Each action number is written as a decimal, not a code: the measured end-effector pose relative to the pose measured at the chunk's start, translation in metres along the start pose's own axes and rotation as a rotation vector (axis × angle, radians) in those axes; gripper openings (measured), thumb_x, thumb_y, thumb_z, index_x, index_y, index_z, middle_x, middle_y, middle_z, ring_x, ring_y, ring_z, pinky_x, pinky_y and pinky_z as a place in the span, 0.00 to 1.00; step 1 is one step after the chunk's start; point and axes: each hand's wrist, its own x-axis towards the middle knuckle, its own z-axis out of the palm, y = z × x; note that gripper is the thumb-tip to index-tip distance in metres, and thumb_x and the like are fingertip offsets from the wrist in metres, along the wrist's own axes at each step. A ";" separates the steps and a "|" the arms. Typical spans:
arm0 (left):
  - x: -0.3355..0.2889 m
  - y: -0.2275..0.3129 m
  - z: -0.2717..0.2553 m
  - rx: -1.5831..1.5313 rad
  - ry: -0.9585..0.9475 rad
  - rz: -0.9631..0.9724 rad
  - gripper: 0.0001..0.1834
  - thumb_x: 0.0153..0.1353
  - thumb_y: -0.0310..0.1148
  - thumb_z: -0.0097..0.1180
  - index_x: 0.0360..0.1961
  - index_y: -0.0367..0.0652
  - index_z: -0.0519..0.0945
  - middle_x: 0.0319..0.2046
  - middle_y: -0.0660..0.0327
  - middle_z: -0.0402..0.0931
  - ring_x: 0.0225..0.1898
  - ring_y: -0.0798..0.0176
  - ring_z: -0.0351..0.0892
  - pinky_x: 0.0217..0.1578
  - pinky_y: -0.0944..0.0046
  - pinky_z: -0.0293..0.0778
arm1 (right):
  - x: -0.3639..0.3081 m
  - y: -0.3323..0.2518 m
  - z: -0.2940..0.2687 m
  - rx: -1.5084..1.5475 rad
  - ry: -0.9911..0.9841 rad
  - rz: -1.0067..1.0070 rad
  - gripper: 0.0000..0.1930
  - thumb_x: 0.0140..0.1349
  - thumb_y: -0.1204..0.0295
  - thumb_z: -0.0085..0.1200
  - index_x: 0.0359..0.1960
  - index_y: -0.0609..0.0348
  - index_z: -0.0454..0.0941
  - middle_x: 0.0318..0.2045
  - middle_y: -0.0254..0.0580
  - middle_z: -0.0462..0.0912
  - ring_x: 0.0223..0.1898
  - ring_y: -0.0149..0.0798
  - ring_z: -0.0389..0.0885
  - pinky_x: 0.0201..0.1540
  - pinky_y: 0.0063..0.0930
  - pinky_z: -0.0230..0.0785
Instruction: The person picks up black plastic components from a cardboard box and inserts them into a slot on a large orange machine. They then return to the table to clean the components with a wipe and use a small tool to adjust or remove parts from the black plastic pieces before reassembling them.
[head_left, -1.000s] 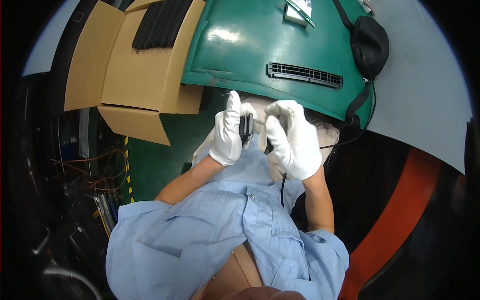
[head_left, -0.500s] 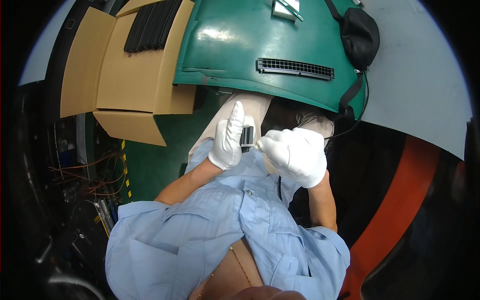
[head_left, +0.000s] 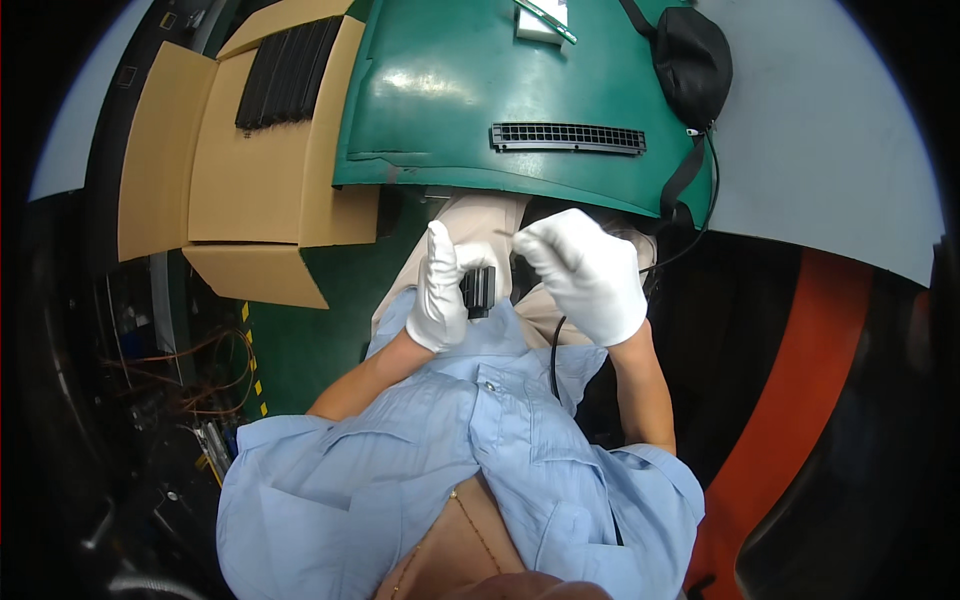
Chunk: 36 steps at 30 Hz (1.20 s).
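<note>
My left hand (head_left: 440, 295), in a white glove with the thumb pointing up, grips a black plastic part (head_left: 479, 291) seen end-on, with ridges along it. The fingers behind the part are mostly hidden. To the right and slightly higher, my right hand (head_left: 585, 275), also gloved in white, is closed in a pinch. A thin greyish tip (head_left: 506, 233) shows at its fingertips; I cannot make out what it belongs to. The right hand is apart from the black part. On the green mat (head_left: 430, 110) ahead lies a long black grille (head_left: 568, 138) with rows of square openings.
An open cardboard box (head_left: 245, 190) at the left holds several long black parts (head_left: 290, 72). At the far side of the mat is a small white box (head_left: 541, 22) with a green stick-like thing on it. A black pouch (head_left: 693, 65) with strap and cable lies at the right.
My right hand has drawn away from the black part, up and a little left, taking the thin thing off it. My left hand still holds the part. The whole view has shifted slightly.
</note>
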 end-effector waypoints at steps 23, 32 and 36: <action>0.040 0.034 -0.050 -0.292 0.414 -0.072 0.38 0.71 0.49 0.56 0.69 0.33 0.57 0.59 0.43 0.69 0.52 0.53 0.80 0.49 0.55 0.81 | -0.003 -0.047 0.069 0.077 0.191 0.170 0.11 0.62 0.62 0.63 0.39 0.55 0.82 0.24 0.46 0.82 0.22 0.47 0.82 0.26 0.34 0.76; 0.039 0.012 -0.049 -0.417 0.334 -0.336 0.33 0.69 0.55 0.56 0.55 0.31 0.73 0.19 0.70 0.67 0.13 0.76 0.66 0.11 0.73 0.62 | -0.006 -0.027 0.067 0.170 -0.041 0.120 0.09 0.66 0.69 0.57 0.43 0.58 0.75 0.32 0.47 0.81 0.24 0.49 0.81 0.30 0.39 0.74; 0.040 0.009 -0.042 -0.325 0.291 -0.351 0.28 0.68 0.53 0.57 0.46 0.33 0.76 0.16 0.70 0.63 0.11 0.75 0.63 0.10 0.72 0.60 | 0.008 -0.010 0.075 0.044 0.016 -0.192 0.10 0.54 0.80 0.62 0.38 0.56 0.79 0.30 0.40 0.82 0.26 0.46 0.82 0.31 0.34 0.74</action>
